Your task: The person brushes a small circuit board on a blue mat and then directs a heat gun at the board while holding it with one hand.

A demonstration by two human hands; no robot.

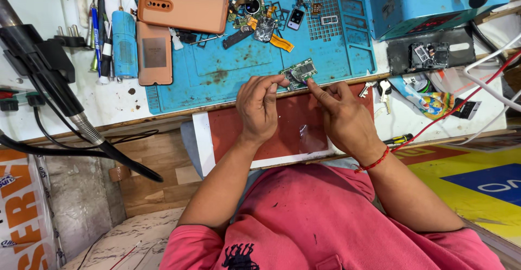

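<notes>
A small green circuit board (pixel 300 73) lies at the near edge of the blue work mat (pixel 233 69). My left hand (pixel 259 107) pinches the board's left side with fingers curled. My right hand (pixel 341 113) has its index finger stretched out, its tip pressing on the board's near right edge. Both hands rest over a red panel (pixel 293 134) at the bench's front. A red thread band circles my right wrist.
Orange phone cases (pixel 182 5) and a blue cylinder (pixel 124 43) lie at the back left. Loose phone parts and flex cables (pixel 263 15) litter the mat. A blue machine (pixel 429 1) and dismantled phone frame (pixel 431 55) sit right. A hot-air nozzle (pixel 49 80) juts in at left.
</notes>
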